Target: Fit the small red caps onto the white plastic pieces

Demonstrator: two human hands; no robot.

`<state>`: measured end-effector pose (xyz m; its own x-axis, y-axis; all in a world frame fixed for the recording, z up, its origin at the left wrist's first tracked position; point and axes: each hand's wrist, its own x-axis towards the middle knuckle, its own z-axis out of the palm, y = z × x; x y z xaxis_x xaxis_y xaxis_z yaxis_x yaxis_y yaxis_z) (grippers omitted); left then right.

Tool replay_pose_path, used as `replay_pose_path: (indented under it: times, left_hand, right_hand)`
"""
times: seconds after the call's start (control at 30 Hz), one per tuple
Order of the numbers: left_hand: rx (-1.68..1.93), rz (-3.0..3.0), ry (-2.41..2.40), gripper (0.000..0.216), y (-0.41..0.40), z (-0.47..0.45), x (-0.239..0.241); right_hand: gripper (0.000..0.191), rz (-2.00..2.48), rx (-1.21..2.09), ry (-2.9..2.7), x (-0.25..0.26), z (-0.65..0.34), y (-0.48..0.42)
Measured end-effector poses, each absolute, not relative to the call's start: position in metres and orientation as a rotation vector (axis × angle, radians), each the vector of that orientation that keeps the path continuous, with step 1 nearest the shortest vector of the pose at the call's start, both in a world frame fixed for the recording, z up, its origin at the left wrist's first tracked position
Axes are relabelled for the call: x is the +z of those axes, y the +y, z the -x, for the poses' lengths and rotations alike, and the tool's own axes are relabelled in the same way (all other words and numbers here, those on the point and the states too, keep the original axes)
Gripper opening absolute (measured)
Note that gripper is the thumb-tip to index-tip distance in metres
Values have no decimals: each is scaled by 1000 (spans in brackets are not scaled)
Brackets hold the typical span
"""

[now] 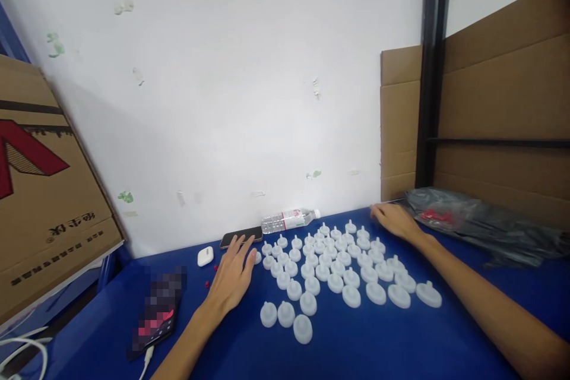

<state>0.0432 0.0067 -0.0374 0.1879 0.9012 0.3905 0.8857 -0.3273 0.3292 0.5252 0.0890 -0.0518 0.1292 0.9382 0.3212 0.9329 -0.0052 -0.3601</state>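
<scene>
Caps (335, 284) lie before a bottle (285, 221) on our table (378, 344). A phone (240, 231) rests just left of the bottle, a bag (490, 225) far right.

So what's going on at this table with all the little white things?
A person's open left hand is left of many white caps on a blue table, partly over a dark phone. The right hand is at the back right of the caps, near a plastic bag; whether it holds anything is unclear. A bottle lies behind the caps.

2 arms (481, 295) extended: left hand (232, 272) spread, right hand (394, 219) loosely curled.
</scene>
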Motion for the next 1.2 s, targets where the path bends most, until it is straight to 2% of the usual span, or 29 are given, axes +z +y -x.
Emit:
replay_pose_path:
  times: [0.33, 0.67, 0.9, 1.2]
  left_hand:
    - [665, -2384, 1607, 59, -13, -76, -44]
    - [792, -2269, 1478, 56, -24, -91, -53]
    - [805, -2212, 1525, 60, -19, -92, -55]
    - [742, -2130, 1492, 62, -17, -92, -54]
  right_hand:
    - [32, 1898, 39, -2006, -59, -451, 89]
    - [39, 1770, 281, -1738, -58, -425, 89]
    - [65, 1398, 670, -1526, -63, -403, 95]
    - [61, 1156, 927, -1469, -65, -377, 86]
